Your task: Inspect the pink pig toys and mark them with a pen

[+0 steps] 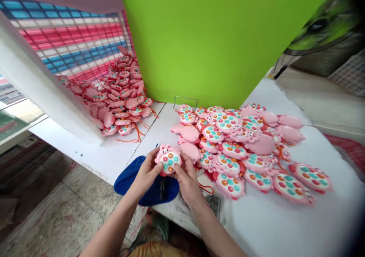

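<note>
A pink animal-shaped toy [168,159] with a white face and coloured round buttons is held between both hands above the table's near edge. My left hand [147,172] grips its left side, thumb on the face. My right hand [186,175] grips its right side, fingers curled round it. Just right of the hands lies a spread of several like toys [245,146], some face up, some showing pink backs.
A second heap of the same toys [119,93] with orange cords lies at the back left. A blue cloth [148,181] hangs over the white table [285,226] edge under my hands. A green board [216,40] stands behind. A fan [322,25] is at the upper right.
</note>
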Demonstrator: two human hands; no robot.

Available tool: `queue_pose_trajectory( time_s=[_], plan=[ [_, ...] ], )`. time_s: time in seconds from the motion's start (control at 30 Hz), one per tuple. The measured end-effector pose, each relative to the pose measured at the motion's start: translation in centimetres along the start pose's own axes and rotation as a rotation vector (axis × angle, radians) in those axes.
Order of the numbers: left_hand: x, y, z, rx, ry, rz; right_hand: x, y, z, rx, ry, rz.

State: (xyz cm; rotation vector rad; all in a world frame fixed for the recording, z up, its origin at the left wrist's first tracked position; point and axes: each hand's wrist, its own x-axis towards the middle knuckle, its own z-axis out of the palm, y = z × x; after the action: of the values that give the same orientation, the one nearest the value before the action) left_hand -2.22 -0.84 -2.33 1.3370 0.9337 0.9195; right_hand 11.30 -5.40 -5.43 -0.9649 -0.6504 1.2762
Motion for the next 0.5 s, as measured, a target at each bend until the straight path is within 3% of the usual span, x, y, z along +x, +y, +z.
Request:
queue_pose_trajectory(
  time_s=[0.2, 0.4, 0.5],
  plan=[
    [-1.03, 0.01, 0.64, 0.027, 0.016, 0.017, -0.49, -0.28, 0.16, 0.019, -0.158, 0.092],
    [-0.91, -0.11, 0.31, 0.073, -0.063, 0.004, -0.21, 0.29, -0.2, -0.033, -0.125, 0.176],
    [-1.25, -0.25, 0.69, -0.007, -0.136, -0.054, 0.1, 0.54, -0.51, -0.129, -0.04, 0.134]
  ],
)
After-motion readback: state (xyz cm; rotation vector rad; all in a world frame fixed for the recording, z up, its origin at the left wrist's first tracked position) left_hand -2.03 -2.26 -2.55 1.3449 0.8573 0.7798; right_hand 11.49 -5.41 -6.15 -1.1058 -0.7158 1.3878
